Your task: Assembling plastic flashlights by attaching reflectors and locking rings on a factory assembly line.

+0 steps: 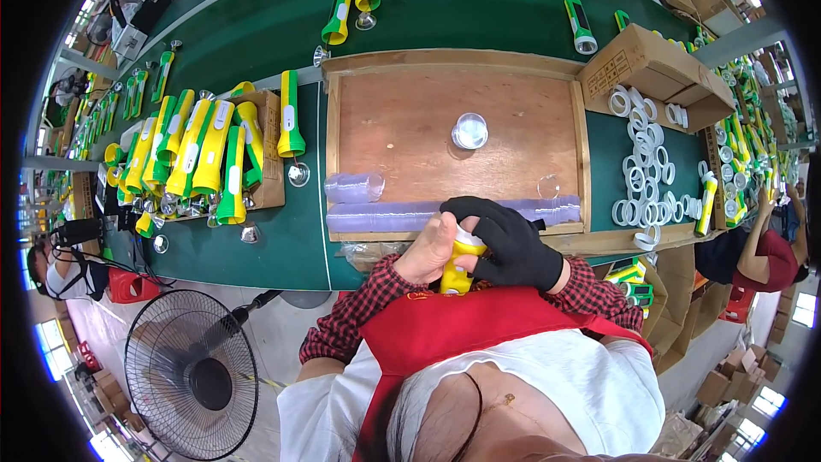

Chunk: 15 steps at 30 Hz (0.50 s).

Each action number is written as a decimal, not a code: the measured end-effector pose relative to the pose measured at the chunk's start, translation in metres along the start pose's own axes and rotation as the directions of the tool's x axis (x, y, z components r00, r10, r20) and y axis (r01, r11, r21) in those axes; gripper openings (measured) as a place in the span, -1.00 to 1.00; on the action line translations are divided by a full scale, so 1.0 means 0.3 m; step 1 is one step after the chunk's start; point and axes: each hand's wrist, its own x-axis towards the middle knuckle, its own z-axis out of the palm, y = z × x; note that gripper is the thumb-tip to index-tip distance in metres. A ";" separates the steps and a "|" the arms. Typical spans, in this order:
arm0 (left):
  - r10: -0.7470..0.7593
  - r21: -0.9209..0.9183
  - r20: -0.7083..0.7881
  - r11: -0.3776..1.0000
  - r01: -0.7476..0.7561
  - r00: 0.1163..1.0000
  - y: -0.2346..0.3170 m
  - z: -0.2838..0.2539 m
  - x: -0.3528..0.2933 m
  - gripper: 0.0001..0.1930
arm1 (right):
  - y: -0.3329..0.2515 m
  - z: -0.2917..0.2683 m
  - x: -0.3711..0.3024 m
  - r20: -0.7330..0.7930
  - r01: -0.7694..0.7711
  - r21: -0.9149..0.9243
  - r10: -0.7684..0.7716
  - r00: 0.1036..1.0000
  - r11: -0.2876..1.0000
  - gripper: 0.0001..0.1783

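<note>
Held upright close to my red apron is a yellow flashlight, with a white ring at its top. My left hand, bare, is closed round its side. My right hand, in a black glove, is closed over its top end, which it partly hides. Just beyond both hands lies a long row of clear lens discs along the near side of a shallow wooden tray. A shorter stack of lens discs sits at the tray's left. Another small stack of clear discs stands mid-tray, and a single disc lies at the right.
At the left, a cardboard box holds yellow and green flashlights with loose reflectors. White rings spread below a tilted carton at the right. More flashlights lie on the green table. A fan stands at lower left.
</note>
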 end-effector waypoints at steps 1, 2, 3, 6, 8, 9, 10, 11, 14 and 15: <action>0.000 -0.001 0.004 1.000 0.000 1.000 0.001 0.021 0.012 -0.24 | -0.003 -0.002 -0.001 -0.004 0.008 -0.009 -0.008 1.000 1.000 -0.66; -0.006 -0.029 -0.090 1.000 0.003 0.996 0.012 0.049 0.023 -0.23 | -0.002 -0.001 -0.002 -0.004 0.007 -0.012 -0.007 1.000 1.000 -0.66; -0.013 -0.057 -0.183 0.998 0.003 0.983 0.022 0.064 0.033 -0.22 | 0.004 0.003 -0.003 -0.019 0.014 -0.058 -0.015 1.000 0.998 -0.61; 0.159 0.391 -0.021 0.910 -0.138 0.987 0.063 0.025 0.040 -0.24 | 0.015 -0.043 0.022 -0.069 -0.090 -0.027 0.088 0.994 0.996 -0.57; 0.377 0.913 -0.077 0.400 -0.087 0.923 0.109 0.087 0.053 -0.28 | 0.034 -0.087 0.023 -0.165 -0.457 0.097 0.467 0.869 0.884 -0.61; 0.274 0.928 -0.127 0.373 0.017 0.953 0.129 0.118 0.054 -0.37 | 0.045 -0.126 0.058 -0.277 -0.279 -0.026 0.262 0.925 0.960 -0.64; 0.278 0.929 -0.124 0.369 0.014 0.953 0.151 0.144 0.051 -0.37 | 0.040 -0.137 0.082 -0.284 -0.209 -0.026 0.193 0.939 0.978 -0.65; 0.147 0.780 -0.130 0.625 0.010 0.980 0.170 0.165 0.050 -0.42 | 0.035 -0.143 0.099 -0.291 -0.138 -0.027 0.124 0.949 0.990 -0.67; -0.130 0.317 0.064 0.943 0.104 0.989 0.190 0.187 0.044 -0.57 | 0.012 -0.156 0.096 -0.314 -0.033 0.250 0.113 0.943 0.968 -0.68; -0.208 0.173 0.203 0.969 0.174 0.957 0.191 0.170 0.044 -0.59 | 0.020 -0.148 0.095 -0.344 0.066 0.390 0.079 0.936 0.918 -0.66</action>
